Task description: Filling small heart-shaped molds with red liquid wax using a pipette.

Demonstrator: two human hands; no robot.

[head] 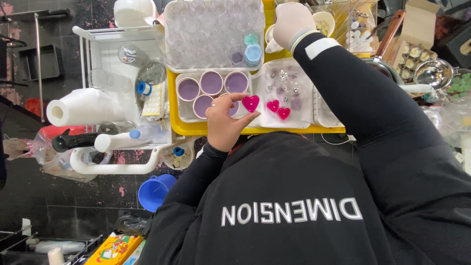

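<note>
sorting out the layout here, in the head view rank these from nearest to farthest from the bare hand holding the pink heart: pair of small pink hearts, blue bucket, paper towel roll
From the bare hand pinching the pink heart:
1. Pair of small pink hearts, on the white tray just past the held heart.
2. Blue bucket, on the dark floor, toward the picture's bottom.
3. Paper towel roll, on the white cart, farthest out.

This looks like a small craft workshop for casting candles or soaps. A yellow tray (196, 128) on the tabletop carries round cups of lilac filling (211, 82), pink heart-shaped pieces (250, 103) and a clear tray of small moulds (211, 29). Beside it stand a white trolley (105, 44) with a paper towel roll (81, 108) and bottles, a steel bowl (434, 73), and a cardboard box of small cast pieces (412, 56). The floor is dark stone.
</note>
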